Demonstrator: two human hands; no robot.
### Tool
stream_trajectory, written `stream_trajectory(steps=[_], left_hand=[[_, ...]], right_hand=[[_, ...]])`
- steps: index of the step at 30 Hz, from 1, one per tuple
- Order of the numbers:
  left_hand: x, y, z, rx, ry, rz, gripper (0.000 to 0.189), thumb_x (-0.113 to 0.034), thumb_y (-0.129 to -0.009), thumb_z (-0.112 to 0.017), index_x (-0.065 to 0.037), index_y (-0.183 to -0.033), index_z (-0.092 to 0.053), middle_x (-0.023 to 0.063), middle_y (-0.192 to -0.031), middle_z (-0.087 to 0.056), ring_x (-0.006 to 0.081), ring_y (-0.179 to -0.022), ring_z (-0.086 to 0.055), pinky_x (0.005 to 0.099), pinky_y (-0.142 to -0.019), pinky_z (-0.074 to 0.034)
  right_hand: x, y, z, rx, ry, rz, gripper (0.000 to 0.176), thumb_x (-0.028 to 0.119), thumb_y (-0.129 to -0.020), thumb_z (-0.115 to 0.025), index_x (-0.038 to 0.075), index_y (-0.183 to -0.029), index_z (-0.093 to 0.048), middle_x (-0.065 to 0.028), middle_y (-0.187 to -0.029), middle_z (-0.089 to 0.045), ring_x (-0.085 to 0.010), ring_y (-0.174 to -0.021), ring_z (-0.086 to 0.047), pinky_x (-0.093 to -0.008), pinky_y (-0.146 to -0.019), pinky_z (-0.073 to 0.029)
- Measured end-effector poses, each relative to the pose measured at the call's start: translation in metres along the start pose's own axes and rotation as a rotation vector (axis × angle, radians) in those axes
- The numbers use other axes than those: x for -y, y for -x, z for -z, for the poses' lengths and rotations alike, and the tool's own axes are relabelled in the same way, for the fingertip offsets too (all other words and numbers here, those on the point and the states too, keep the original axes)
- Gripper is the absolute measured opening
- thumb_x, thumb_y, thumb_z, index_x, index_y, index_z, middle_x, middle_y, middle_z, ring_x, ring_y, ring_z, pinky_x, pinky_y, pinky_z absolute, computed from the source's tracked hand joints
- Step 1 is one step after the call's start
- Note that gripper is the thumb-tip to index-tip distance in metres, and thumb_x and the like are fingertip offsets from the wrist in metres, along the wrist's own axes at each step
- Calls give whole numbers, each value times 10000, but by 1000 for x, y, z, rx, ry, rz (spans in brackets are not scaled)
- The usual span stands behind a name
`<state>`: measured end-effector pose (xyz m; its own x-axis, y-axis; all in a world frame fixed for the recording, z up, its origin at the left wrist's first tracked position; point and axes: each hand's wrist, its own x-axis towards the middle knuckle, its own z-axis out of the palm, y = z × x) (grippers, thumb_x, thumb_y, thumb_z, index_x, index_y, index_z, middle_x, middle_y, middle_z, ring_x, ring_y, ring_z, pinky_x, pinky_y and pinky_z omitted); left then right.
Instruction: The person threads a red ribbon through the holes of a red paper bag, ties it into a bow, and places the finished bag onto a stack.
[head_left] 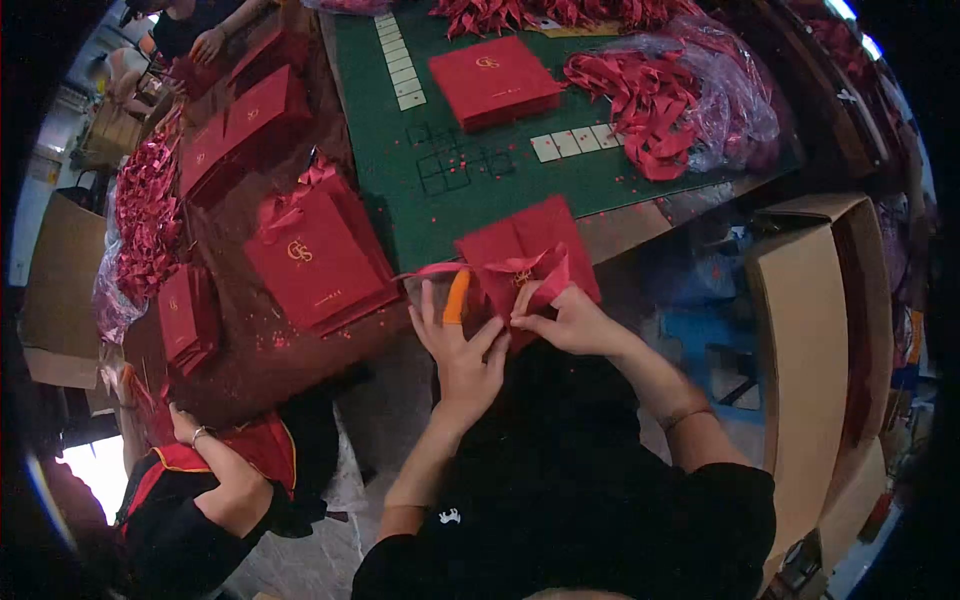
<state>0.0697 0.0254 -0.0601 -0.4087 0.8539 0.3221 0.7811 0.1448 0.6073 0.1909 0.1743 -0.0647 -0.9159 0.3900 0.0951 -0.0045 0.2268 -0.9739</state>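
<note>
A red paper bag with a ribbon lies at the table's near edge, in front of me. My right hand pinches the pink-red ribbon over the bag's front. My left hand, with an orange cover on one finger, is at the bag's lower left; its thumb is near the right fingertips and its other fingers are spread. What, if anything, the left thumb and finger grip is too small to tell. A loose ribbon end passes left behind the left fingers.
Stacked red bags lie left; another stack is on the green mat. Ribbon piles sit at the back right. Cardboard boxes stand right. A co-worker's arm is lower left, other people at upper left.
</note>
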Motion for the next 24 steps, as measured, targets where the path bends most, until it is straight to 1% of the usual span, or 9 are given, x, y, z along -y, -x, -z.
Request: stream_trajectory(steps=[4,6,8,10,11,14,17,22,24], left_hand=[[0,-9,1,-1,-57,-70,163,-84,-690,-732,-123,-841,-686,176,-1444,-353,488,-1383,-150,658,-1079,-81],[-2,-11,4,-1,-60,-88,195,-74,-670,-727,-120,-848,-662,214,-1422,-374,481,-1392,-136,661,-1085,-73],[-8,-12,6,-17,-109,-115,170,-56,-677,-704,-106,-831,-651,210,-1426,-370,480,-1392,-138,648,-1092,-74],[-7,-10,10,-13,-105,-107,164,-37,-679,-680,-93,-828,-642,220,-1424,-367,477,-1392,-144,635,-1096,-79],[-8,-9,13,-14,-37,-63,163,-31,-681,-670,-89,-832,-646,224,-1422,-366,475,-1393,-145,632,-1096,-81],[-14,-5,26,0,79,-21,156,-30,-690,-659,-96,-832,-663,229,-1408,-373,468,-1393,-151,615,-1098,-90],[-24,-3,45,107,26,-84,128,-65,-712,-691,-136,-818,-681,218,-1345,-436,467,-1374,-200,605,-1093,-116],[-22,-7,98,-25,-289,-98,140,-126,-724,-715,-171,-856,-701,173,-1217,-562,458,-1324,-309,598,-1052,-192],[-8,-6,131,-55,-340,-8,73,-172,-726,-745,-147,-796,-750,191,-1350,-471,385,-1363,-309,506,-1085,-234]], right_hand=[[2,3,-4,8,-3,-24,104,59,-832,-658,-5,-882,-593,-117,-851,-620,-240,-828,-619,-342,-751,-474],[4,8,-4,-5,25,25,118,64,-839,-660,8,-908,-582,-119,-884,-603,-231,-860,-605,-339,-767,-470],[13,14,-1,11,23,-35,236,116,-815,-702,38,-1006,-587,-118,-947,-585,-258,-930,-584,-369,-835,-457],[26,18,2,-44,411,290,428,222,-787,-742,77,-1149,-566,-113,-1025,-562,-292,-997,-550,-436,-947,-411],[26,23,4,-37,667,323,676,303,-704,-778,111,-1293,-508,-105,-1169,-540,-295,-1100,-510,-498,-1031,-339],[19,34,16,-56,1168,437,627,232,-705,-676,136,-1309,-540,-56,-1319,-524,-266,-1200,-484,-494,-1077,-307],[12,47,27,4,1236,557,480,208,-766,-578,154,-1242,-602,-42,-1321,-539,-284,-1153,-531,-451,-1030,-395],[39,46,67,-136,1274,549,416,144,-672,-616,80,-1080,-668,-100,-1210,-570,-300,-1098,-545,-452,-905,-468],[54,44,79,-262,1210,497,393,126,-704,-617,120,-1093,-677,-84,-1197,-547,-265,-1005,-552,-421,-841,-472]])
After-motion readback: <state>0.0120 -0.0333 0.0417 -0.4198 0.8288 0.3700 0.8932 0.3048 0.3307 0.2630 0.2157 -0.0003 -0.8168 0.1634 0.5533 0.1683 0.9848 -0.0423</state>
